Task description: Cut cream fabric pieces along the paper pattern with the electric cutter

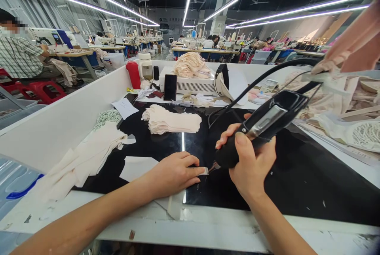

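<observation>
My right hand (252,160) is wrapped round a black corded handheld tool (267,116) with a silver plate on its side. The tool slants down to the left, and its narrow metal tip (214,166) is close to the black work surface (297,180). My left hand (173,174) rests low over that surface, fingers together and pointing at the tip. A small pale piece (204,171) shows at its fingertips, almost touching the metal tip. Partly behind my left wrist lies a white sheet (138,168). Beyond it sits a stack of cream fabric pieces (172,119).
More cream fabric pieces (86,152) lie along the left side, beside green cord (108,118). At the back stand a phone (170,87), a red container (133,75) and a white vented box (196,85). The tool's black cable (252,85) arches up right. White walls border the table.
</observation>
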### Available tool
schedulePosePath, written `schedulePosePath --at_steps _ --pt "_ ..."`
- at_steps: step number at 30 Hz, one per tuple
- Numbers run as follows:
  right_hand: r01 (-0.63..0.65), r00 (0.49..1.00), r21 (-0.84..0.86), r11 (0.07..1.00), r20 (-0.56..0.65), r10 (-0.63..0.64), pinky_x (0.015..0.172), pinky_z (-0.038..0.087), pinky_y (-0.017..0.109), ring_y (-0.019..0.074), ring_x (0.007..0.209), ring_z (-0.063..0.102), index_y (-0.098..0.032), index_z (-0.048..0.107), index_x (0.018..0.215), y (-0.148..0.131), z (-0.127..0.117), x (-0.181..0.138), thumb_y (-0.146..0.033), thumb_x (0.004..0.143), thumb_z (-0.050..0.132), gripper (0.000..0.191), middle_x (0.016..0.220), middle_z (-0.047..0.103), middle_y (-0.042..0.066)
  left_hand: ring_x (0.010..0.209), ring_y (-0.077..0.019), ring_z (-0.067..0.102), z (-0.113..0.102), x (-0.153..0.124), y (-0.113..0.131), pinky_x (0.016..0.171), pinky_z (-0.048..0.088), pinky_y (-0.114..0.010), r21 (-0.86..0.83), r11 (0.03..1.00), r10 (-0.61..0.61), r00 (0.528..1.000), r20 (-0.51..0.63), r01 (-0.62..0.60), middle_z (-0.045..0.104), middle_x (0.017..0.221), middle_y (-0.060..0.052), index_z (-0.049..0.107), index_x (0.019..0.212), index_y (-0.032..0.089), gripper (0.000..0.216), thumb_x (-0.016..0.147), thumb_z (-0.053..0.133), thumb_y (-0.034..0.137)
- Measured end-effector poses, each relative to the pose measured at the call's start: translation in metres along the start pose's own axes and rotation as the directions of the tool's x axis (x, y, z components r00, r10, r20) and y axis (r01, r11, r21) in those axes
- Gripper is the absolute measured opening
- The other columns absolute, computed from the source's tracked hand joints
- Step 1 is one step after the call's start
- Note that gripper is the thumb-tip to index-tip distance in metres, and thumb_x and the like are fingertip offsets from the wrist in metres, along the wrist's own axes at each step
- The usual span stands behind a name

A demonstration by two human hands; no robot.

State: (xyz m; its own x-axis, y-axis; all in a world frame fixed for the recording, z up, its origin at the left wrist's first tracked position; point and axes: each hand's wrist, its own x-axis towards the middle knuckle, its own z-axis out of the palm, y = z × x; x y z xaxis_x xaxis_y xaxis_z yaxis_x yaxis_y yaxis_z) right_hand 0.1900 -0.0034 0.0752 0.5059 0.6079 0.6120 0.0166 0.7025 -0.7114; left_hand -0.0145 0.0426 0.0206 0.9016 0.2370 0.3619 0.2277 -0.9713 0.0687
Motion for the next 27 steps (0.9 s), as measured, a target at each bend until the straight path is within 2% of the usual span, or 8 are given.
schedulePosePath --at_steps 6,12,19,22,27 --pt "0.059 0.997 0.006 0.998 -0.047 -0.058 0.054 0.060 0.028 0.0138 0.058 0.066 -0.027 0.064 0.117 0.0012 0.0019 0.0083 -0.048 0.096 0.093 0.042 0.084 0.072 -0.007 0.110 -0.0226 0.072 0.0015 -0.0001 0.0002 0.104 0.063 -0.036 0.009 1.000 -0.002 1.000 -0.017 0.002 0.076 0.127 -0.010 0.078 0.141 0.021 0.028 0.119 0.067 0.034" --pt "0.040 0.999 0.001 0.999 -0.009 -0.040 0.056 0.062 0.029 0.0140 0.060 0.066 -0.026 0.064 0.116 0.0068 0.0027 0.0079 -0.045 0.098 0.093 0.039 0.087 0.073 -0.006 0.109 -0.0234 0.072 0.0045 0.0020 -0.0001 0.104 0.063 -0.038 -0.021 1.000 -0.012 0.999 -0.029 0.011 0.077 0.128 -0.010 0.078 0.142 0.021 0.030 0.118 0.068 0.034" --pt "0.033 0.999 -0.020 0.999 -0.026 -0.034 0.056 0.061 0.029 0.0150 0.061 0.067 -0.027 0.063 0.118 0.0042 -0.0002 0.0081 -0.047 0.094 0.095 0.045 0.086 0.073 -0.006 0.116 -0.0234 0.077 0.0035 -0.0021 -0.0035 0.106 0.064 -0.037 -0.185 0.982 -0.054 0.997 -0.064 0.041 0.080 0.132 -0.013 0.078 0.144 0.018 0.032 0.121 0.062 0.032" --pt "0.028 0.998 -0.025 0.999 -0.048 -0.029 0.055 0.061 0.029 0.0149 0.059 0.065 -0.027 0.063 0.122 0.0020 -0.0006 0.0085 -0.047 0.091 0.096 0.049 0.085 0.072 -0.007 0.115 -0.0236 0.078 0.0007 -0.0033 -0.0048 0.103 0.064 -0.036 -0.203 0.978 -0.062 0.993 -0.097 0.042 0.081 0.131 -0.013 0.082 0.135 0.018 0.028 0.121 0.063 0.034" --pt "0.017 0.997 -0.049 0.999 -0.079 -0.021 0.053 0.061 0.030 0.0160 0.057 0.065 -0.027 0.064 0.121 -0.0004 -0.0023 0.0099 -0.046 0.088 0.095 0.050 0.083 0.070 -0.007 0.106 -0.0212 0.077 -0.0033 -0.0016 -0.0042 0.095 0.062 -0.033 -0.133 0.991 -0.038 0.994 -0.101 0.024 0.082 0.121 -0.007 0.086 0.116 0.022 0.016 0.116 0.071 0.028"
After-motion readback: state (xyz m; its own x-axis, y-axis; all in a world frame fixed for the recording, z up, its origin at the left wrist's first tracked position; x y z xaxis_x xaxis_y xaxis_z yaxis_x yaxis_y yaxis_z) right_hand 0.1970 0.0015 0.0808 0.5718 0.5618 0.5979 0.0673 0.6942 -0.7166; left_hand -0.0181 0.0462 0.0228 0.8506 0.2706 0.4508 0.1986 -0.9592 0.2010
